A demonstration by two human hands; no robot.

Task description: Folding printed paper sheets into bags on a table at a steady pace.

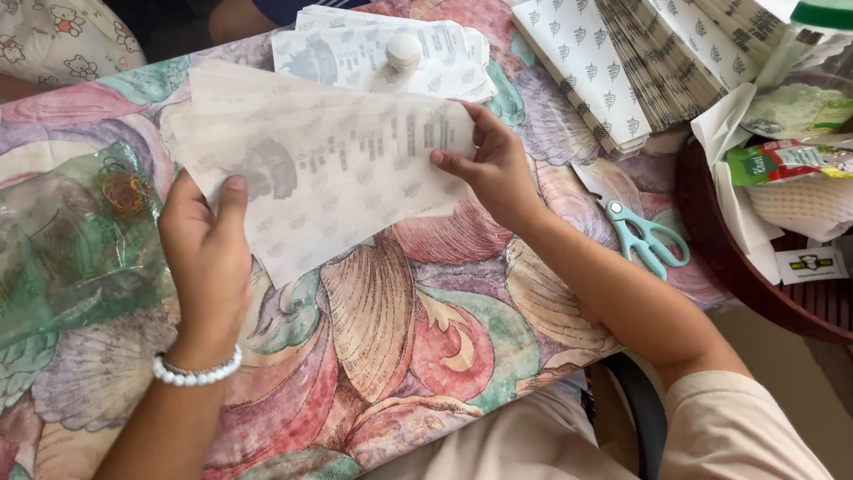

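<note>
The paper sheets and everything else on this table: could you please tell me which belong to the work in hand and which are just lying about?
In hand:
- fanned translucent paper sheets, held by the left hand and right hand

Lying about:
- teal scissors
- stack of printed sheets with a white bottle on it
- bundles of patterned paper
- bag of rubber bands
- dark red basket

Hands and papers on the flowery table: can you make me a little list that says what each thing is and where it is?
left hand: holds the near left corner of the thin white translucent paper sheets, thumb on top
right hand: pinches the right edge of the same sheets
wrist: white bead bracelet on the left arm
table cover: shell-patterned cloth in pink, green and purple
right of the sheets: light blue-handled scissors, lying flat
far side: stack of white patterned paper bags
left side: clear plastic bag of coloured rubber bands
</note>
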